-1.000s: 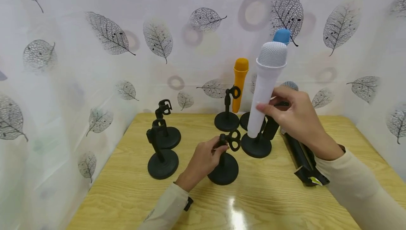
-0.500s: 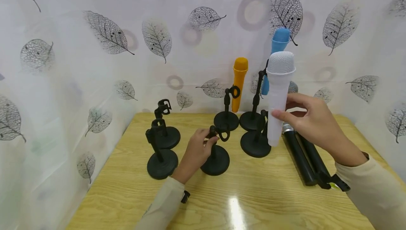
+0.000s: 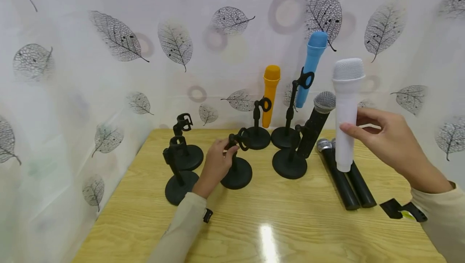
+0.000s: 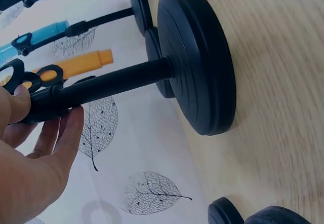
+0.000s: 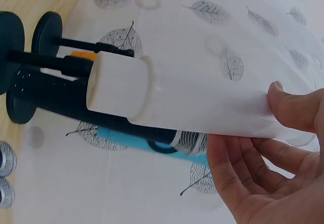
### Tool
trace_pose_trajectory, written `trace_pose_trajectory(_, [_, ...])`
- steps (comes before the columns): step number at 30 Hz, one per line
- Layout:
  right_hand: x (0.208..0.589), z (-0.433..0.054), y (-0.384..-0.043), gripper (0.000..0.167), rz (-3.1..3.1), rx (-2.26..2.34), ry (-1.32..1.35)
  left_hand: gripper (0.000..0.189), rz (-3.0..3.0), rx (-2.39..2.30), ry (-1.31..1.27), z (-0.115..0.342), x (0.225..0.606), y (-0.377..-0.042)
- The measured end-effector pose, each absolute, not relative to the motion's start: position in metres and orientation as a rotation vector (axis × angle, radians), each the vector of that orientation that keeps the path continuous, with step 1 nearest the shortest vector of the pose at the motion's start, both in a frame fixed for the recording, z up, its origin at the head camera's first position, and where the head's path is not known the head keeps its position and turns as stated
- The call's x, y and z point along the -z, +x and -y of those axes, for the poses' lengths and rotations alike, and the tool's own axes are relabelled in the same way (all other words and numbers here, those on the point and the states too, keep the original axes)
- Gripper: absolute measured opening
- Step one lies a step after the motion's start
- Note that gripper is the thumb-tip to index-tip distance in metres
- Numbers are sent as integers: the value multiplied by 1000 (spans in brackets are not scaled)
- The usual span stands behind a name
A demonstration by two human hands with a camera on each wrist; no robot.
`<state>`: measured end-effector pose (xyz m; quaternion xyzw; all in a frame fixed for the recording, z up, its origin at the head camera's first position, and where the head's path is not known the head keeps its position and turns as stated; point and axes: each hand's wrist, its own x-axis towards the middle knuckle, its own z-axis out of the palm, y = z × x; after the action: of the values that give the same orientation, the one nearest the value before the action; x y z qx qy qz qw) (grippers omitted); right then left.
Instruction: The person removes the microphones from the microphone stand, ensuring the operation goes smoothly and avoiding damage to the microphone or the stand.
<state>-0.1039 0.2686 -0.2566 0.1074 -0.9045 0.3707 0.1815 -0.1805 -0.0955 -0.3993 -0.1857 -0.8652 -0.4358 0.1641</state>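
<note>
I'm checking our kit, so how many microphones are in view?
6: the white microphone in the right hand; orange one, blue one and black one on stands; two more lying on the table.

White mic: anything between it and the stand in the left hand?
Yes. In the head view, the black mic, tilted on its stand, sits between the white mic and the held stand in the left hand. Passing on the camera side looks clear.

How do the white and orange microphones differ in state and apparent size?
The right hand holds the white microphone; a black stand holds the orange microphone. In the head view, the white microphone looks larger; the orange microphone, farther back, looks smaller. Both point head-up and taper downward.
</note>
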Motion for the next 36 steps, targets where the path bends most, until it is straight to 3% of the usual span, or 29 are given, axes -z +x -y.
trace_pose_trajectory(15, [279,-320,-107,47,2576,-1014,92,24,2455,1230,-415,105,400,-209])
trace_pose_trajectory(28, [308,-359,-115,60,2693,-988,-85,18,2424,1161,-391,112,401,-229])
trace_pose_trajectory(36, [333,-379,-120,69,2812,-1025,-134,25,2455,1194,-319,113,400,-237])
